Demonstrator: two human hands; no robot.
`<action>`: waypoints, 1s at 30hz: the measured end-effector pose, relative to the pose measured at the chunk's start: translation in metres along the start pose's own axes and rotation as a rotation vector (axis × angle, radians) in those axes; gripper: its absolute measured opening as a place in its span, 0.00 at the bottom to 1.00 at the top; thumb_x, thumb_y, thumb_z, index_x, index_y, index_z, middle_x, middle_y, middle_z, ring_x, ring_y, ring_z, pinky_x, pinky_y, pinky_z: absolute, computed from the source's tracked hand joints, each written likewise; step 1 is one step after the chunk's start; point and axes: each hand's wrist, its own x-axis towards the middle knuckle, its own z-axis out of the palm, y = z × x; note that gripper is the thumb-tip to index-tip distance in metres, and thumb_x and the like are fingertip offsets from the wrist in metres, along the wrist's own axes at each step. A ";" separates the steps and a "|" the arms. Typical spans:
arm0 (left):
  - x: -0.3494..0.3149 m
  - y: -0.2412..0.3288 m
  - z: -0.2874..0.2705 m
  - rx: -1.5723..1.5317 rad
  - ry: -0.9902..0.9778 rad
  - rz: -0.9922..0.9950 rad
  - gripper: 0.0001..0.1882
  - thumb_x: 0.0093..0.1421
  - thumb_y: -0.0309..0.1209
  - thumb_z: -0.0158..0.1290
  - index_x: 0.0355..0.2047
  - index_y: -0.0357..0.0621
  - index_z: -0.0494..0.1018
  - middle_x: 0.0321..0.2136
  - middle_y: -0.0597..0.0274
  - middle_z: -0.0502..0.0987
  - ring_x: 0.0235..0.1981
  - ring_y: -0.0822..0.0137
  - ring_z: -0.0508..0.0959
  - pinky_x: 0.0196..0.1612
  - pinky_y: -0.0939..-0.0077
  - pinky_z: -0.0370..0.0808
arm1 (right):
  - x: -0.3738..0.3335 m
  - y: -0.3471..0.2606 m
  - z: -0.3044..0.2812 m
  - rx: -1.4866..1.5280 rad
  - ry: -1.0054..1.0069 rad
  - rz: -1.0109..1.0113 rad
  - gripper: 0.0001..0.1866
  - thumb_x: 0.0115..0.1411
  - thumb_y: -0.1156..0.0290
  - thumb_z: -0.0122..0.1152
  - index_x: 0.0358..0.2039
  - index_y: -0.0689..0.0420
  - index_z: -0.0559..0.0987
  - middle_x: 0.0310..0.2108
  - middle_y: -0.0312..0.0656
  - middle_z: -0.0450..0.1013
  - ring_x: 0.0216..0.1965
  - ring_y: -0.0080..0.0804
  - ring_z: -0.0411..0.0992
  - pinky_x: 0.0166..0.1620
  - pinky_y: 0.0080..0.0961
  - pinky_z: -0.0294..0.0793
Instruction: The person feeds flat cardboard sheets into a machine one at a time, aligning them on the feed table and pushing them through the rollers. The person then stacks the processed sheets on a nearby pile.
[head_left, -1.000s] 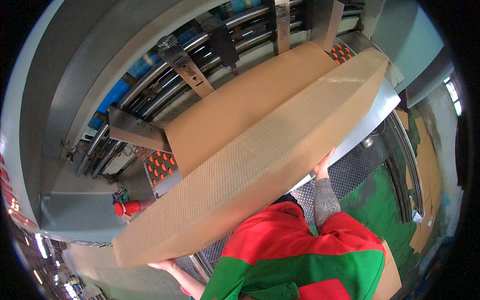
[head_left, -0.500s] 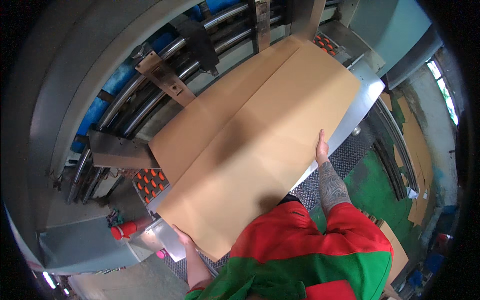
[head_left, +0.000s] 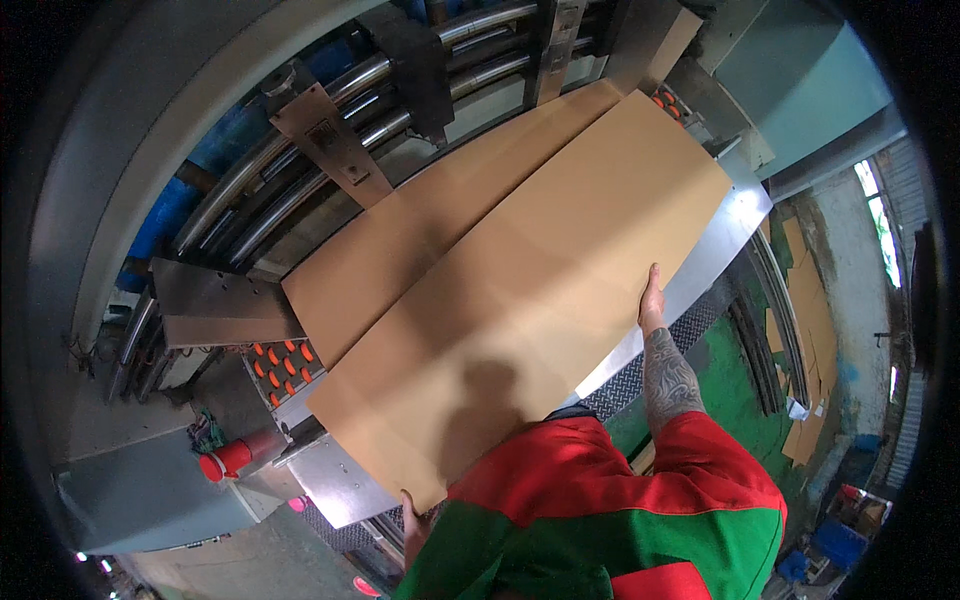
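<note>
A large brown cardboard sheet [head_left: 560, 240] lies slantwise in front of me. Along its far side a dark line parts it from another flat stretch of cardboard [head_left: 400, 250], set slightly off at the ends. My left hand [head_left: 411, 515] grips the sheet's near left corner, its thumb on top and the other fingers hidden. On the near right edge, my right hand [head_left: 651, 300] is closed round the board, thumb up, fingers out of sight beneath. A shadow falls across the sheet's near part.
Metal guide plates [head_left: 330, 140] and shiny bars [head_left: 370, 130] of a machine stand beyond the cardboard. Orange rollers [head_left: 285, 370] show at its left end. A metal table plate [head_left: 720, 235] extends under it. Cardboard pieces [head_left: 805, 340] lie on the green floor at right.
The near sheet has slid slightly toward me and right, and the dark line has become sharper. My left hand has moved right and nearer with the corner. Both hands keep their grip.
</note>
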 end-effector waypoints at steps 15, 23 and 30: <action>0.083 0.061 0.052 0.111 0.345 0.261 0.44 0.69 0.66 0.50 0.71 0.46 0.61 0.60 0.56 0.75 0.52 0.61 0.81 0.43 0.65 0.82 | 0.042 -0.050 0.058 -0.206 -0.100 -0.027 0.58 0.60 0.18 0.49 0.57 0.70 0.80 0.50 0.52 0.80 0.47 0.41 0.82 0.46 0.35 0.82; 0.153 0.187 0.065 0.213 0.314 0.266 0.41 0.66 0.69 0.52 0.63 0.47 0.72 0.45 0.65 0.83 0.36 0.68 0.83 0.27 0.78 0.76 | 0.035 -0.082 0.107 -0.299 -0.449 -0.010 0.54 0.60 0.18 0.48 0.67 0.54 0.74 0.60 0.43 0.77 0.56 0.37 0.77 0.53 0.43 0.80; 0.231 0.259 0.070 0.237 0.249 0.272 0.47 0.63 0.71 0.54 0.69 0.49 0.66 0.59 0.61 0.77 0.57 0.61 0.78 0.54 0.59 0.78 | 0.050 -0.082 0.167 -0.152 -0.484 -0.092 0.40 0.64 0.27 0.58 0.52 0.54 0.81 0.39 0.37 0.79 0.36 0.30 0.77 0.38 0.31 0.78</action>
